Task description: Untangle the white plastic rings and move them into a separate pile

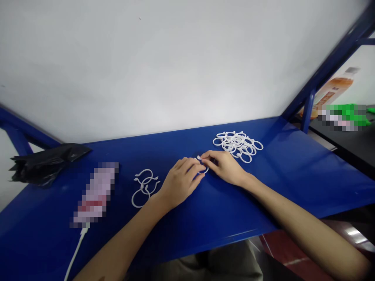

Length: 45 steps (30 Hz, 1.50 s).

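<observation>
Both my hands meet at one white plastic ring [206,170] over the middle of the blue table. My left hand [181,180] curls its fingers over the ring's left side, hiding much of it. With thumb and forefinger, my right hand [224,166] pinches the ring near its small clasp at the top. To the left of my left hand lie several loose white rings [141,198], some of them unclasped with gaps. Beyond my right hand sits a heap of white rings [236,143], overlapping one another; those I can make out look closed.
A black plastic bag [49,162] lies at the table's left back. In front of it is a blurred-out phone-like object [96,193] with a white cable [75,249]. The blue table [181,238] ends at a white wall [164,70]. An orange-labelled bottle [334,91] stands at right.
</observation>
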Available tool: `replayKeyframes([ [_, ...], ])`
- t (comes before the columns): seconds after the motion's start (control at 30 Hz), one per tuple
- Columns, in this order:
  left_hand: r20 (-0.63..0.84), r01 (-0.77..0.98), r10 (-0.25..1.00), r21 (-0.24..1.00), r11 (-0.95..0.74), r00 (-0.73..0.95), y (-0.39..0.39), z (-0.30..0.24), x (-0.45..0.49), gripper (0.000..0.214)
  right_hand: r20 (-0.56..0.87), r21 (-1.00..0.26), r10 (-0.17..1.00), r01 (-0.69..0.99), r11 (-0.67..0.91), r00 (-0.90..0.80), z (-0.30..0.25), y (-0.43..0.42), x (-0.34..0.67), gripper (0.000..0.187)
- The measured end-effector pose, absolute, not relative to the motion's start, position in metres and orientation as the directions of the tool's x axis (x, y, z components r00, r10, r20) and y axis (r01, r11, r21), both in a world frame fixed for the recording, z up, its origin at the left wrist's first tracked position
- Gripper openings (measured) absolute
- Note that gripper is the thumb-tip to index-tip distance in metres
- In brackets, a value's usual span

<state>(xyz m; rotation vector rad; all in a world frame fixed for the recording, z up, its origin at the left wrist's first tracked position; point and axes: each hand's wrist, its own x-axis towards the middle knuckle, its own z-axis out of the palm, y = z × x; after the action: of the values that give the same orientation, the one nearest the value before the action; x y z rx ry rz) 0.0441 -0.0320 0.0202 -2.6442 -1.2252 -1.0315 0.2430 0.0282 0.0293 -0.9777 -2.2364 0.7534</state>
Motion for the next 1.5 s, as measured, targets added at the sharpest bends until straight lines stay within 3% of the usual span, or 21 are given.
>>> replayKeyframes([
  [0.1,0.599,0.716,0.767,0.43,-0.55,0.229,-0.032,0.019,0.044,0.024,0.31,-0.694,0.74,0.391,0.605,-0.596,0.032,0.028,0.244,0.017],
  [0.2,0.501,0.682,0.846,0.557,-0.475,0.18,-0.029,0.02,0.042,0.021,0.316,-0.693,0.705,0.353,0.628,-0.635,0.033,0.027,0.244,0.018],
  [0.3,0.452,0.645,0.868,0.605,-0.467,0.205,-0.028,0.024,0.041,0.013,0.3,-0.693,0.699,0.355,0.627,-0.649,0.033,0.025,0.244,0.02],
  [0.5,0.446,0.688,0.895,0.647,-0.33,0.011,-0.029,0.029,0.045,0.021,0.42,-0.594,0.643,0.342,0.728,-0.64,0.035,0.022,0.246,0.035],
  [0.63,0.323,0.584,0.946,0.771,-0.253,-0.017,-0.028,0.031,0.043,0.03,0.482,-0.55,0.613,0.329,0.768,-0.625,0.034,0.023,0.247,0.021],
  [0.77,0.264,0.443,0.962,0.857,-0.264,0.063,-0.029,0.03,0.041,0.035,0.488,-0.569,0.611,0.303,0.764,-0.624,0.036,0.023,0.247,0.02],
  [0.97,0.315,0.413,0.946,0.854,-0.316,0.073,-0.03,0.025,0.041,0.037,0.471,-0.556,0.498,0.193,0.808,-0.728,0.038,0.02,0.247,0.02],
  [1.2,0.355,0.476,0.93,0.804,-0.357,0.098,-0.031,0.025,0.04,0.044,0.475,-0.53,0.468,0.182,0.828,-0.745,0.032,0.018,0.242,0.02],
  [1.5,0.426,0.561,0.895,0.711,-0.423,0.135,-0.034,0.024,0.042,0.046,0.477,-0.368,0.381,0.214,0.905,-0.792,0.039,0.013,0.245,0.028],
])
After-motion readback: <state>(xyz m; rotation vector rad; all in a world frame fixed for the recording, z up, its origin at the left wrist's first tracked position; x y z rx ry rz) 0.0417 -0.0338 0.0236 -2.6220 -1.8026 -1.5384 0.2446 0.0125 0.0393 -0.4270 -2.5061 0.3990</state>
